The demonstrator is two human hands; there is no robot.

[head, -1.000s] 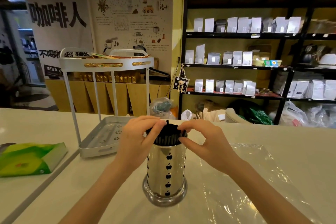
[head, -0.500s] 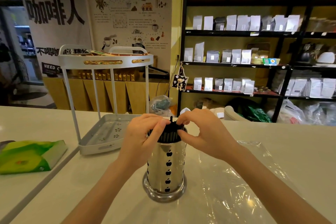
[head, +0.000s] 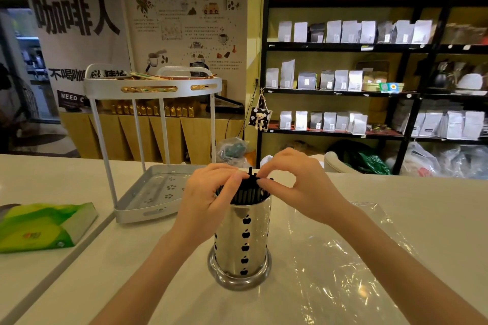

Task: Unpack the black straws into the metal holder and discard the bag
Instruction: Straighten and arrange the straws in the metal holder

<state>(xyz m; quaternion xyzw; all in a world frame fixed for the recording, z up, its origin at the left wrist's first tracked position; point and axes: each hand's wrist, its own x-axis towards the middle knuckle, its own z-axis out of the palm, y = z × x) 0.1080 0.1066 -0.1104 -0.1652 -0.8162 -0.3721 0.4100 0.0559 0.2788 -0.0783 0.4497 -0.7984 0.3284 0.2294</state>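
A shiny metal holder (head: 241, 240) with black apple-shaped cut-outs stands upright on the white counter, in the middle. A bundle of black straws (head: 247, 191) fills it, their tops sticking out above the rim. My left hand (head: 208, 198) wraps the left side of the straw tops. My right hand (head: 293, 182) pinches a few straw tips from the right; one straw stands slightly higher than the rest. The clear plastic bag (head: 343, 258) lies flat and crinkled on the counter to the right of the holder, under my right forearm.
A white two-tier metal rack (head: 148, 192) stands behind and left of the holder. A green tissue pack (head: 45, 227) lies at the far left. Dark shelves with pouches (head: 343, 76) fill the back right, beyond the counter's far edge.
My right hand has moved in from beside the rim onto the straw tips and now pinches them. The camera view has dipped slightly. The holder and bag stay put.
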